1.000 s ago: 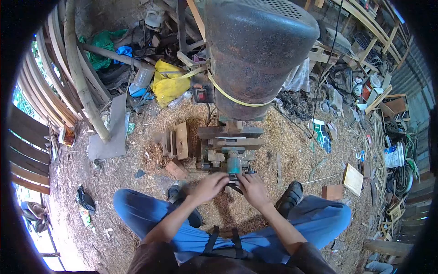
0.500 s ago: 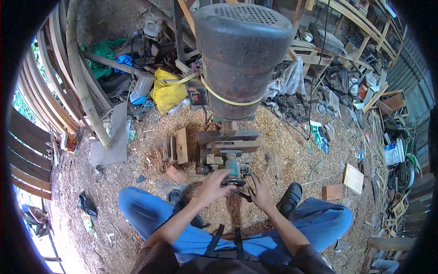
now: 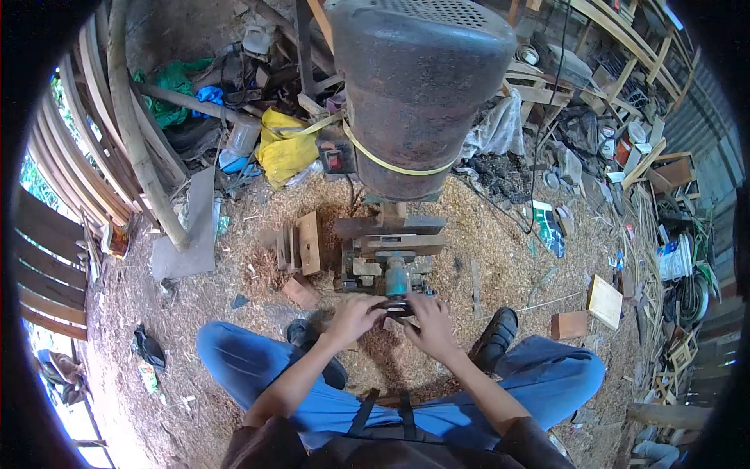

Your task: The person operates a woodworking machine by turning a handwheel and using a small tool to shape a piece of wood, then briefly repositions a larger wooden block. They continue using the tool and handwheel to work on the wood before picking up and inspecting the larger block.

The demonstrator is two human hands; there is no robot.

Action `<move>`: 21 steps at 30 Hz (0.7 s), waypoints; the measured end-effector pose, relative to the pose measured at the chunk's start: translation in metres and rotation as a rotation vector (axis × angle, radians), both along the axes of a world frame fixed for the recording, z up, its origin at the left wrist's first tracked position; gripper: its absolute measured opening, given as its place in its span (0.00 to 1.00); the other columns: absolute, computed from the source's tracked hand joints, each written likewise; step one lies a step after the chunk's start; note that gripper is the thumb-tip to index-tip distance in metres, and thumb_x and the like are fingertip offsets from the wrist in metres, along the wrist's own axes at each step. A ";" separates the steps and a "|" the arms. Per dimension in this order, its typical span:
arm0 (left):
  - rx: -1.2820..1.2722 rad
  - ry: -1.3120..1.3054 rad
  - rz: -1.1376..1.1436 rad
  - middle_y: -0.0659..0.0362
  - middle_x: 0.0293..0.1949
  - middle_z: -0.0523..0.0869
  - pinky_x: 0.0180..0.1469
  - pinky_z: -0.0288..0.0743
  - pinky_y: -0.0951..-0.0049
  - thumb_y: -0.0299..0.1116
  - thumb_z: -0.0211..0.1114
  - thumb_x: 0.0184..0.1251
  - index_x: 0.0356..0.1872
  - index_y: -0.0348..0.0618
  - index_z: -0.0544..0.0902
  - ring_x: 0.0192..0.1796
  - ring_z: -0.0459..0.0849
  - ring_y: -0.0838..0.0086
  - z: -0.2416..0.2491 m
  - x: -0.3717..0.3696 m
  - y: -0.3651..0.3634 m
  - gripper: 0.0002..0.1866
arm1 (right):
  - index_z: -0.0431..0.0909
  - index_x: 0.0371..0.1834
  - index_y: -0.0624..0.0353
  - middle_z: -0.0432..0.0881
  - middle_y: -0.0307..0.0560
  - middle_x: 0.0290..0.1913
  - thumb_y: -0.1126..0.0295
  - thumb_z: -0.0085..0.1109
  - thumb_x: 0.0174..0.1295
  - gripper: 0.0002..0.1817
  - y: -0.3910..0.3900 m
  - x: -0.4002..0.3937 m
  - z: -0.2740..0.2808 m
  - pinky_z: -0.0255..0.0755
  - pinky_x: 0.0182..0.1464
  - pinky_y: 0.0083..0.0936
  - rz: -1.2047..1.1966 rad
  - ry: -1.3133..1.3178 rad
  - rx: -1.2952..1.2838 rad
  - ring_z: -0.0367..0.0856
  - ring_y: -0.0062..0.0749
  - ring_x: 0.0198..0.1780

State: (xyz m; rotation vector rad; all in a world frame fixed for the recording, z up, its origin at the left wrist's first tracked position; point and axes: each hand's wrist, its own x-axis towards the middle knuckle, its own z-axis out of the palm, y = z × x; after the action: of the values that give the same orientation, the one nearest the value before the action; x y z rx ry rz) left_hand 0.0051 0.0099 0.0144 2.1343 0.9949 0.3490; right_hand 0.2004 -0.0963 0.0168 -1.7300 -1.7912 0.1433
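A large dark machine housing (image 3: 426,102) with a yellow band rises in front of me. Below it, a wooden piece (image 3: 402,245) lies across the machine's base. A green metal part (image 3: 397,280) leads down to a small black handwheel (image 3: 396,306) between my knees. My left hand (image 3: 355,319) has its fingers closed on the left side of the wheel's rim. On the right side, my right hand (image 3: 430,320) grips the rim too, with the thumb lower down.
Wood blocks (image 3: 309,244) stand left of the machine, near a reddish block (image 3: 301,292). Farther right are another block (image 3: 569,325) and a pale board (image 3: 605,303). Shavings cover the ground. A cable (image 3: 534,176) hangs at the right.
My right hand has moved left and up onto the wheel's rim. My left hand has shifted slightly down and left. The view has tilted a little, so the housing appears larger.
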 end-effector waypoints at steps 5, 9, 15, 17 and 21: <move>0.213 -0.148 0.015 0.49 0.41 0.91 0.56 0.76 0.60 0.39 0.73 0.63 0.53 0.48 0.89 0.49 0.86 0.54 0.015 0.008 -0.004 0.18 | 0.76 0.65 0.54 0.80 0.47 0.61 0.64 0.67 0.64 0.26 -0.005 0.039 -0.065 0.61 0.65 0.46 0.075 0.109 -0.207 0.74 0.43 0.64; -0.157 0.042 0.077 0.51 0.41 0.91 0.64 0.70 0.57 0.37 0.73 0.62 0.48 0.45 0.90 0.51 0.87 0.58 -0.003 -0.008 0.002 0.15 | 0.80 0.61 0.54 0.83 0.43 0.57 0.63 0.66 0.64 0.22 -0.003 0.004 -0.030 0.61 0.66 0.45 -0.084 0.098 0.029 0.78 0.40 0.60; 0.182 -0.110 0.002 0.51 0.41 0.91 0.66 0.68 0.54 0.38 0.74 0.61 0.48 0.42 0.90 0.49 0.87 0.59 -0.005 0.002 -0.006 0.17 | 0.81 0.59 0.57 0.84 0.51 0.53 0.66 0.68 0.62 0.21 -0.004 0.028 -0.068 0.62 0.63 0.43 0.031 0.036 -0.062 0.79 0.41 0.60; 0.142 0.069 -0.001 0.52 0.43 0.91 0.69 0.66 0.55 0.38 0.73 0.62 0.49 0.41 0.89 0.51 0.86 0.60 -0.006 -0.006 -0.007 0.17 | 0.81 0.59 0.57 0.84 0.52 0.54 0.65 0.69 0.62 0.22 -0.008 0.026 -0.079 0.61 0.64 0.44 -0.046 0.112 -0.169 0.78 0.44 0.60; 0.198 -0.023 -0.037 0.53 0.43 0.91 0.72 0.64 0.52 0.41 0.74 0.61 0.52 0.42 0.88 0.53 0.86 0.59 -0.009 -0.003 0.001 0.21 | 0.83 0.55 0.56 0.85 0.45 0.51 0.63 0.70 0.60 0.20 0.006 -0.004 -0.016 0.63 0.65 0.44 -0.120 0.100 0.085 0.81 0.43 0.56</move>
State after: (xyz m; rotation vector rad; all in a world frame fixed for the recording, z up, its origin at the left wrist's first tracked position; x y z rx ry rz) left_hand 0.0023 0.0110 0.0058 2.3173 0.9399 0.4696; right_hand 0.1968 -0.0899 0.0004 -1.7338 -1.5946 0.0991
